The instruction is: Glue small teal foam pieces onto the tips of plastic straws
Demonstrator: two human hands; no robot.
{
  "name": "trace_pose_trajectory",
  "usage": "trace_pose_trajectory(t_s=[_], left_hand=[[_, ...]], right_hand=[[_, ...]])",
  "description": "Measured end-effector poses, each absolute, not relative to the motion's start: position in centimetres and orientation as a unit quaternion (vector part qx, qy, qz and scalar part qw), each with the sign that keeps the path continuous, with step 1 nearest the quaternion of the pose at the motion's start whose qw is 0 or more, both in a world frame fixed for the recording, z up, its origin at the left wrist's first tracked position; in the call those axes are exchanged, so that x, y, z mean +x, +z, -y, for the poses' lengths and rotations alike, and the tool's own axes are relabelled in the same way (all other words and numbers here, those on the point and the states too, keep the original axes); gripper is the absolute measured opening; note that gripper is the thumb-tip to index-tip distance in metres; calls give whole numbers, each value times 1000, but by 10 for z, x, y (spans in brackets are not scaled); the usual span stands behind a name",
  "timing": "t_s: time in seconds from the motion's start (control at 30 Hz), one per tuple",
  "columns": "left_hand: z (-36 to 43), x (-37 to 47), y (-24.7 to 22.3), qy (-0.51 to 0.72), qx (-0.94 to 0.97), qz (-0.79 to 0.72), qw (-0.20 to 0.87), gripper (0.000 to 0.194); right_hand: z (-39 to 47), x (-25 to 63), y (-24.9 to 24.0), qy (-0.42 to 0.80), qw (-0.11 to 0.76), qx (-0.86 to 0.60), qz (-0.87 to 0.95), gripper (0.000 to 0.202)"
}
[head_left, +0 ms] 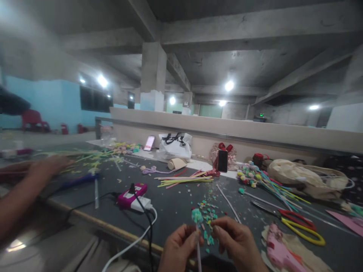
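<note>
A pale lilac stick [199,251] stands upright with a teal-green flower head [196,215] at its top. My left hand [181,247] is closed round the stick just below the flower. Close by on the right, my right hand [234,240] has its thumb and fingertips pinched together; anything between them is too small to make out. Small teal, yellow and pink pieces [210,238] lie scattered on the dark table [176,211] behind and between my hands.
Scissors [300,226] and a pink glue gun [279,251] lie at right. A magenta power strip [132,196] with cables sits left of centre. Coloured sticks [184,180], a phone [222,161] and bags stand farther back. Another person's arm [25,189] reaches in from the left.
</note>
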State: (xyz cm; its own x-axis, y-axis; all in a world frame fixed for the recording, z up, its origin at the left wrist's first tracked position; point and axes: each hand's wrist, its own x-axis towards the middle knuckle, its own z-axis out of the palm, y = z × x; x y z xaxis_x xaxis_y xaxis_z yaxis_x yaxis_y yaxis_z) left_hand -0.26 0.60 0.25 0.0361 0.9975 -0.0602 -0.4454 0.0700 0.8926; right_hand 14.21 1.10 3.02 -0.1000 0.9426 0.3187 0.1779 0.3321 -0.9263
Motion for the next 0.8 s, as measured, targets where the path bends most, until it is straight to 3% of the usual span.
trace_pose_trajectory(t_s=[0.37,0.8], left_hand=[[-9,2,-7,476,310,-275,776,27],[-2,8,3,451,337,-202,802,25]], right_hand=[[-13,141,32,437,497,-419,622,28],[-22,138,29,465,490,-362,642,42]])
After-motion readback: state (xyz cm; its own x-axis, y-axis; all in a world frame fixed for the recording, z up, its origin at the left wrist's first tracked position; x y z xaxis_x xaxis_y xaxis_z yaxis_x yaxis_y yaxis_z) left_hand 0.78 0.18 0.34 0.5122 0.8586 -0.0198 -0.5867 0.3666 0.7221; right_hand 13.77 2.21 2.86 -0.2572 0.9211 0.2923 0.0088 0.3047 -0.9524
